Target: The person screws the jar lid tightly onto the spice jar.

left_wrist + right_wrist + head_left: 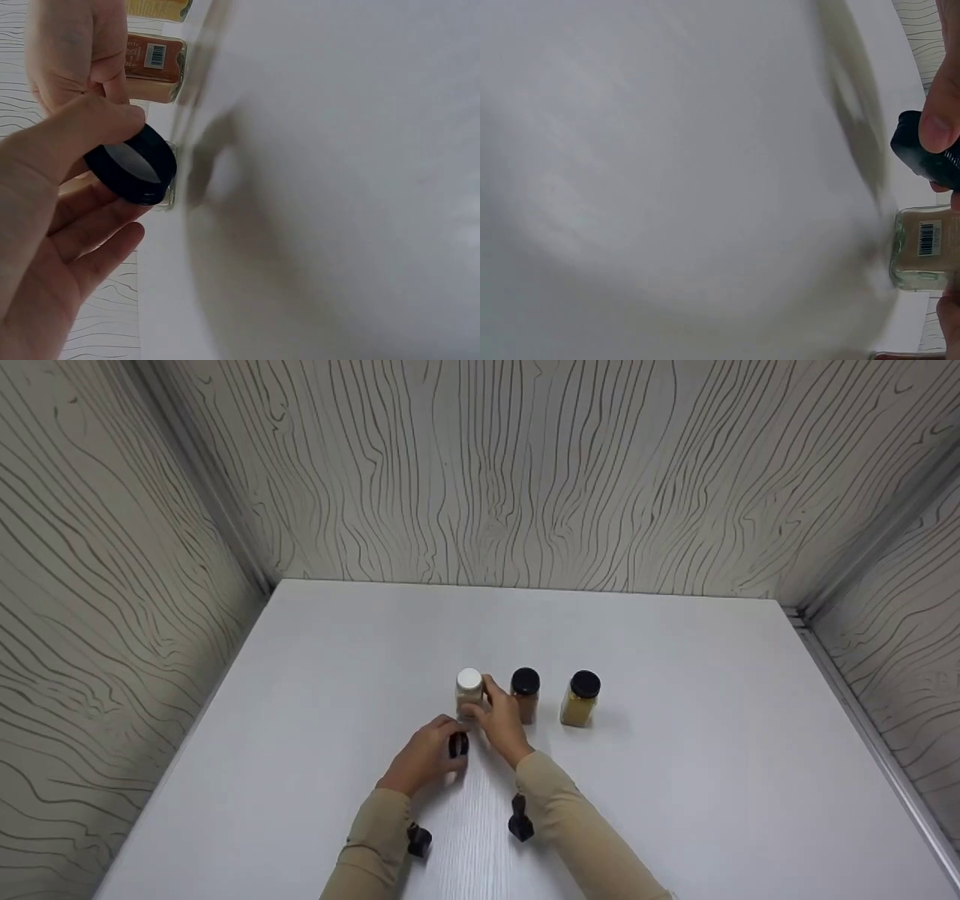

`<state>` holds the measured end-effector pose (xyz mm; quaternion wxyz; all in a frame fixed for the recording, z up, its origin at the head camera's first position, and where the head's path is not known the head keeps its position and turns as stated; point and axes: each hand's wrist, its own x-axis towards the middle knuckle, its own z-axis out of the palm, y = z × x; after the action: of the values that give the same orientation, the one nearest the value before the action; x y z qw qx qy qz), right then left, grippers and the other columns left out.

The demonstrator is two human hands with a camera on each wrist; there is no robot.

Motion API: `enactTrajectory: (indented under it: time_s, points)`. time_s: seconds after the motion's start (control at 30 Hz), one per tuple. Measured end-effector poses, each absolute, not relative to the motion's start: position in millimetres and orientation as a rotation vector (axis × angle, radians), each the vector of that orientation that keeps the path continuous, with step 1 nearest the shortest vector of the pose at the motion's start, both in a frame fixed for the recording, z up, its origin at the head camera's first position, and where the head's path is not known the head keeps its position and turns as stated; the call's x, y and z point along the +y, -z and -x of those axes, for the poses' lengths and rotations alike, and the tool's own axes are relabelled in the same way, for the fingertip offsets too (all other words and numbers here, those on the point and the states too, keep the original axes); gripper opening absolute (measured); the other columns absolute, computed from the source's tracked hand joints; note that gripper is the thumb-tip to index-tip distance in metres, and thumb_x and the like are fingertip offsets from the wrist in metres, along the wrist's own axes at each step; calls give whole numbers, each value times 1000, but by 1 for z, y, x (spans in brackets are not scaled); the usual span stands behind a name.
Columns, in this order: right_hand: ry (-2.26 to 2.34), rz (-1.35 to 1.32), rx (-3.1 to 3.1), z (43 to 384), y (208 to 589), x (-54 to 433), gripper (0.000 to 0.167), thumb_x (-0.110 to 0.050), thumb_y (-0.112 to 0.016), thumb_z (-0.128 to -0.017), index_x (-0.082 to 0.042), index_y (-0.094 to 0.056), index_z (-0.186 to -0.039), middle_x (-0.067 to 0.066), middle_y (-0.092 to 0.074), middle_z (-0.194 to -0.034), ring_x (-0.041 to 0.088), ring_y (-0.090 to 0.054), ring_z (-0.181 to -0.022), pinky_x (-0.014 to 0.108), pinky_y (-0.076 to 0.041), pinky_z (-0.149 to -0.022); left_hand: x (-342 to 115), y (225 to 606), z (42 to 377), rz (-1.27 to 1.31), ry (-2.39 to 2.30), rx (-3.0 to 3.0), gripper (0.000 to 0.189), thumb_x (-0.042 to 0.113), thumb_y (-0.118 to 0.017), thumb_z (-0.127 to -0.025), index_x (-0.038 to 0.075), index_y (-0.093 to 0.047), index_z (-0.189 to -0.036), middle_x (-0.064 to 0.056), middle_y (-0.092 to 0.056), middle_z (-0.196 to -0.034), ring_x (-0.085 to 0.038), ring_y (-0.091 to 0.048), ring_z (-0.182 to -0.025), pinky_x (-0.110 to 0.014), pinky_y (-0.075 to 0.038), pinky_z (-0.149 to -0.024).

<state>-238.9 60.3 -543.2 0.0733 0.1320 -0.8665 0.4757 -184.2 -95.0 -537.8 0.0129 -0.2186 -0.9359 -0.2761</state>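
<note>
My left hand (426,755) pinches a black jar lid (458,745) between thumb and fingers, held just in front of a square glass spice jar (469,702). In the left wrist view the lid (154,161) is tilted, its hollow inside showing. The jar stands upright with a white round top (469,679) and pale beige contents. Around its right side my right hand (501,724) grips it, thumb in front and fingers behind. A barcode label marks the jar (915,259) in the right wrist view, where the lid (922,150) hangs beside it.
Right of the hands stand a black-lidded jar of reddish-brown spice (526,690) and a black-lidded jar of yellow spice (579,705). All are on a white table (337,660), with wood-patterned panels (480,472) at the back and sides.
</note>
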Motion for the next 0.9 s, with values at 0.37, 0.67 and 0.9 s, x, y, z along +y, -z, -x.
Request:
enactTrajectory:
  time_s: [0.37, 0.67, 0.9]
  points:
    - [-1417, -408, -2587, 239, 544, 61, 51, -16, -71, -84, 3, -53, -128, 25, -62, -127, 41, -60, -119, 45, -52, -101, -95, 538, 184, 697, 854, -2899, 40, 16, -73, -84, 4, -64, -121, -13, -62, -116, -24, -64, -107, -36, -57, -92]
    - [-1423, -423, -2584, 238, 543, 61, 55, -16, -70, -85, 7, -51, -131, 27, -60, -129, 40, -60, -119, 45, -53, -99, -96, 538, 183, 705, 916, -2857, 34, 12, -73, -84, 3, -62, -115, -12, -63, -111, -25, -65, -104, -37, -57, -90]
    - [-1453, -408, -2587, 237, 542, 61, 56, -15, -70, -85, 7, -50, -133, 28, -58, -131, 42, -58, -121, 46, -52, -102, -96, 538, 183, 689, 912, -2874, 32, 13, -73, -84, 3, -65, -113, -13, -64, -112, -25, -65, -104, -37, -57, -90]
